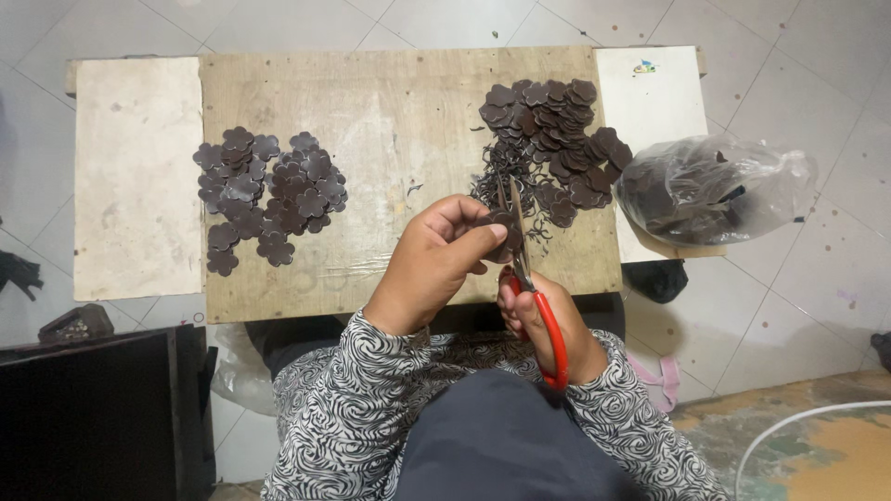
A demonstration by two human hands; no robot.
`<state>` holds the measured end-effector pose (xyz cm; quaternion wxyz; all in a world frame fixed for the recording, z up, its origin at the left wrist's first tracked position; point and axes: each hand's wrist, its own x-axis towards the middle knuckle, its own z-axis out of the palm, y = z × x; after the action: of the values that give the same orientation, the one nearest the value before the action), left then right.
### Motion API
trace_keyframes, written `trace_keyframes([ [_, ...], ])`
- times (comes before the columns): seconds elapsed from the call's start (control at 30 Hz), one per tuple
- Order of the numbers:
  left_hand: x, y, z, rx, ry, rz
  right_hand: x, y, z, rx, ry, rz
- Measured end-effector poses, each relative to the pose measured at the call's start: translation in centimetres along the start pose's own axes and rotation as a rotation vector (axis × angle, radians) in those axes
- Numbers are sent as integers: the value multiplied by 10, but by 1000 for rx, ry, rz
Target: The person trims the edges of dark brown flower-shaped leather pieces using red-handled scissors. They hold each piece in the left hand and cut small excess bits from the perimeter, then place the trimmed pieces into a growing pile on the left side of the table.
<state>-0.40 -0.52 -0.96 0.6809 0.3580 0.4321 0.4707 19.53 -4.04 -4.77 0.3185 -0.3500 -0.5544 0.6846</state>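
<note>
The left hand (434, 260) pinches a dark brown flower-shaped leather piece (504, 232) above the near edge of the wooden table (399, 121), while the right hand (548, 320) grips red-handled scissors (534, 297) whose blades meet that piece. Left of the piece lies a pile of flower-shaped cutouts (269, 195); beyond it, a larger heap with curly trimmings (548, 139).

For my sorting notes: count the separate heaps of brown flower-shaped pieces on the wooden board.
2. One heap lies left of the hands; a bigger heap lies at the board's upper right. More pieces may sit inside the plastic bag.
</note>
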Motion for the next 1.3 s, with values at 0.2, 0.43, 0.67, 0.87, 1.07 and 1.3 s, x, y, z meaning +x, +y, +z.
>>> trace_keyframes([
  [0.2,-1,1,-1,-29,-10,-11,0,1,0,33,6,39],
  [0.43,2,-7,-6,-34,-13,40,-1,4,0,46,28,87],
  [0.67,4,-5,-7,-18,16,81,3,3,-3,88,-52,44],
  [0.87,2,3,-8,82,51,46,4,-5,-4,-9,-117,17],
  [1.07,2,2,-10,80,34,68,5,-8,-5,-30,-108,53],
  [1.3,1,0,-10,52,13,99,3,-7,-7,-17,-107,73],
])
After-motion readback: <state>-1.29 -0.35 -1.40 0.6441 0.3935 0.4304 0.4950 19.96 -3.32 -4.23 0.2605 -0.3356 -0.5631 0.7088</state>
